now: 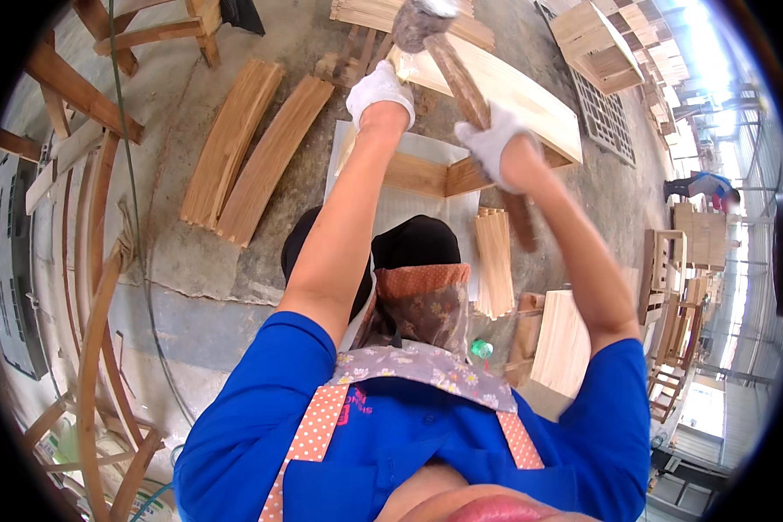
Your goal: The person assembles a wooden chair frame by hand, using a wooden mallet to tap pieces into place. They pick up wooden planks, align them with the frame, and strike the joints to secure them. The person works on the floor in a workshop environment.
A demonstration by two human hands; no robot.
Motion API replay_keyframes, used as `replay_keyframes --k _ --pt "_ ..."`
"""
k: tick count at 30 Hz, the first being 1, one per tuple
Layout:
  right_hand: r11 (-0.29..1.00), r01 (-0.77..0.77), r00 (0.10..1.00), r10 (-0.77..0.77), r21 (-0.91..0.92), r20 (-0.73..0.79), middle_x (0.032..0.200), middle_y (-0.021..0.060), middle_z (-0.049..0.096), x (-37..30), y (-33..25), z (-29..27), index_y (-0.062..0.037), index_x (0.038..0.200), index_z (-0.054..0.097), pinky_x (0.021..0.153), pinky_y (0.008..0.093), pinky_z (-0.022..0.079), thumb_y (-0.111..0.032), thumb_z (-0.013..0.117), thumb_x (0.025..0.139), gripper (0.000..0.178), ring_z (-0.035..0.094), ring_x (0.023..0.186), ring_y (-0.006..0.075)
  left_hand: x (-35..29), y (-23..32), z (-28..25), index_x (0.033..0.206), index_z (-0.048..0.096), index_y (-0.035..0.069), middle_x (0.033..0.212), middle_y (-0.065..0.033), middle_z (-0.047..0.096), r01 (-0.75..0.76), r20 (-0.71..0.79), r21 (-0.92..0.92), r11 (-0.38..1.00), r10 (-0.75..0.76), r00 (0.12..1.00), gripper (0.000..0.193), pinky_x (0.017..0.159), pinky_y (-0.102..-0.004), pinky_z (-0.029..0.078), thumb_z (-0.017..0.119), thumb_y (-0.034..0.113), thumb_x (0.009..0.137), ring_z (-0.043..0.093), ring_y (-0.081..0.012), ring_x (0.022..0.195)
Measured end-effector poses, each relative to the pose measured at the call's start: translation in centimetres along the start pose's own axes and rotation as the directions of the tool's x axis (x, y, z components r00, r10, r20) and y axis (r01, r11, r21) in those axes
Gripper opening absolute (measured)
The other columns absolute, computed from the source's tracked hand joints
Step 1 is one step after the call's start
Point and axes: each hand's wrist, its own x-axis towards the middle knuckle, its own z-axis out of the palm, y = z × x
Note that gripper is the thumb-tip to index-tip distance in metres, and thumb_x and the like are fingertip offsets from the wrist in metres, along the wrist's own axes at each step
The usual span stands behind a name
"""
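Observation:
In my gloved right hand (501,150) is the wooden handle of a mallet (458,80). Its dark, rounded head is raised beyond my hands, near the far corner of a pale wooden box frame (518,97). My left hand (380,92), also in a white glove, is closed on the left corner of that frame; the fingertips are partly hidden. The frame stands on a whitish sheet (455,213) in front of my knees, with its inner boards showing. Motion smears my right hand and the mallet a little.
Stacks of wooden slats (233,139) lie on the floor at left, with another bundle (493,261) near my right knee. A green bottle (481,349) is beside it. Wooden trestles (91,261) and a cable line the left side. An open wooden box (598,48) stands far right; a person (709,185) is beyond.

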Motion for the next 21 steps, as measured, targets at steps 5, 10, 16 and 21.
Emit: replay_keyframes --k 5,10,16,21 --pt "0.788 0.061 0.998 -0.037 0.613 -0.051 0.065 0.0053 0.054 -1.5 -2.2 -6.5 -0.0015 0.109 0.054 0.041 0.0292 0.043 -0.033 0.065 0.086 0.040 0.051 0.048 0.0126 -0.6 0.2 -1.2 0.117 0.059 0.014 0.107 -0.0139 0.067 0.017 0.002 -0.021 1.000 -0.017 1.000 0.039 0.088 -0.0410 0.049 0.059 0.036 0.085 0.062 -0.0337 0.103" --pt "0.940 0.022 0.986 0.037 0.341 -0.165 0.065 0.0048 0.055 0.1 1.0 -0.2 0.0022 0.114 0.051 0.043 0.0278 0.043 -0.032 0.065 0.086 0.047 0.053 0.050 0.0132 -0.9 0.7 -0.8 0.118 0.059 0.015 0.106 -0.0153 0.067 0.007 0.007 -0.018 1.000 -0.007 1.000 0.038 0.087 -0.0420 0.049 0.058 0.035 0.086 0.062 -0.0342 0.101" --pt "0.877 0.018 1.000 -0.023 0.480 0.004 0.064 0.0046 0.053 0.0 -2.9 -7.5 0.0012 0.112 0.052 0.042 0.0282 0.044 -0.034 0.065 0.087 0.045 0.052 0.048 0.0128 -0.5 -0.1 -0.7 0.119 0.059 0.015 0.104 -0.0159 0.067 -0.004 -0.031 0.000 1.000 0.004 1.000 0.037 0.086 -0.0425 0.049 0.058 0.031 0.085 0.063 -0.0345 0.100" --pt "0.893 -0.058 0.981 0.133 0.446 -0.139 0.071 0.0121 0.060 -0.1 -1.8 -3.3 0.0014 0.112 0.052 0.047 0.0318 0.045 -0.036 0.065 0.085 0.048 0.056 0.052 0.0155 -0.7 0.2 -0.6 0.118 0.059 0.014 0.104 -0.0157 0.067 -0.016 -0.016 0.015 1.000 0.017 1.000 0.037 0.086 -0.0421 0.049 0.058 0.030 0.085 0.063 -0.0344 0.100"
